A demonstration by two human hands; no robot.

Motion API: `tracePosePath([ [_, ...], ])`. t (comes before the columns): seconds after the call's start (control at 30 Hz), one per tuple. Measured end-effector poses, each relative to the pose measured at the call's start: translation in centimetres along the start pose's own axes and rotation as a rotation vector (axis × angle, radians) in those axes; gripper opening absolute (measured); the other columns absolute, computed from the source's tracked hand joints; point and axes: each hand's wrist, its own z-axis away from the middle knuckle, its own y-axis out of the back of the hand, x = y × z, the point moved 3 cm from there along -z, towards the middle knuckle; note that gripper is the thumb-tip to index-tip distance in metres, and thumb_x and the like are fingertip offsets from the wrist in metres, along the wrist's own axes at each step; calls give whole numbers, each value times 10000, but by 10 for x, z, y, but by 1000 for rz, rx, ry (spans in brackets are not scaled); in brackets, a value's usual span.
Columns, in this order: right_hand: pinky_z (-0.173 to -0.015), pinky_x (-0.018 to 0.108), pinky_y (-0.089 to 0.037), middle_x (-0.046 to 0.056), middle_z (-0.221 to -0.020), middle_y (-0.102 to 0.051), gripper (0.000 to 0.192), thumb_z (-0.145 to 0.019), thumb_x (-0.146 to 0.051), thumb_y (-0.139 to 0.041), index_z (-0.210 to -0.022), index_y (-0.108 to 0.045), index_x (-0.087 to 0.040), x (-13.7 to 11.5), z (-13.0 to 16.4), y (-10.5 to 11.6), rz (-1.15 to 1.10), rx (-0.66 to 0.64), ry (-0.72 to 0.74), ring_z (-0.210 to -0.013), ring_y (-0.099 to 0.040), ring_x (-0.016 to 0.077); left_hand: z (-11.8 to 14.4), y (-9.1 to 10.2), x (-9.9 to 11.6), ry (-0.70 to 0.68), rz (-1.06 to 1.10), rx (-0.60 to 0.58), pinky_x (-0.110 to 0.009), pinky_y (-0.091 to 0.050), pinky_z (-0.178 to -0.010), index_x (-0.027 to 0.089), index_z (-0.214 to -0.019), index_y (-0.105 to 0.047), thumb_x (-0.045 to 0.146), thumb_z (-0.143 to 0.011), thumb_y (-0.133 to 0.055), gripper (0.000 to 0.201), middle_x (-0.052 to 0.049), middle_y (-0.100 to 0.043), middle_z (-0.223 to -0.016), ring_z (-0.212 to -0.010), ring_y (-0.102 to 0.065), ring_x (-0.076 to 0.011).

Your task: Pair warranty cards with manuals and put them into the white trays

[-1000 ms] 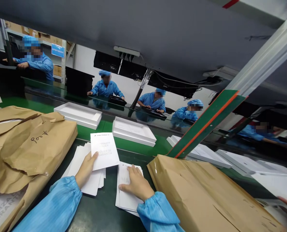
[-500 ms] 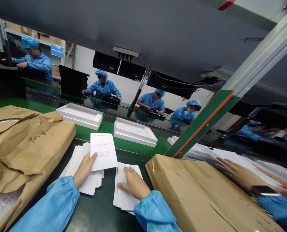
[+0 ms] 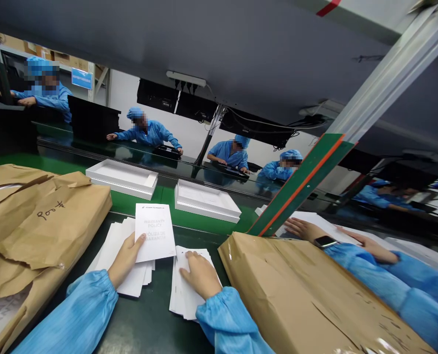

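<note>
My left hand [image 3: 126, 259] is closed on a white warranty booklet [image 3: 155, 228], thumb on its cover, which reads "Warranty Policy". It holds the booklet above a fanned stack of white booklets [image 3: 110, 246] lying on the dark green table. To the right, my right hand [image 3: 203, 274] rests on a smaller stack of booklets [image 3: 182, 297], thumb spread from the fingers and fingertips near the top edge. Part of that stack is hidden under the palm.
Brown paper packages, one on the left [image 3: 82, 216] and one on the right [image 3: 277, 290], flank my hands. Two open white boxes [image 3: 121, 182] [image 3: 207, 201] sit on the green belt. A slanted post [image 3: 300, 184] rises at right; a co-worker's hands [image 3: 310, 231] reach over white boxes there.
The co-worker's hands at the right have moved leftward toward the post. My hands keep the same hold and position; the view has shifted slightly.
</note>
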Motion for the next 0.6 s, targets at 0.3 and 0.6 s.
tracePosePath([
  [0.3, -710, 364, -354, 184, -1013, -500, 343, -694, -264, -453, -986, -490, -87, -3, 0, -2, 21, 81, -29, -961, -429, 304, 1, -1, 1, -20, -64, -17, -336, -338, -890, 104, -1132, -395, 389, -749, -396, 478, -90, -480, -1135, -1026, -444, -204],
  [0.6, -652, 338, -372, 134, -924, -543, 352, -687, -349, -470, -936, -507, -103, -2, -1, -1, 47, 159, -79, -894, -455, 290, 1, -2, 2, -28, -128, -21, -323, -345, -881, 100, -1123, -410, 401, -737, -409, 490, -89, -487, -1128, -1015, -451, -203],
])
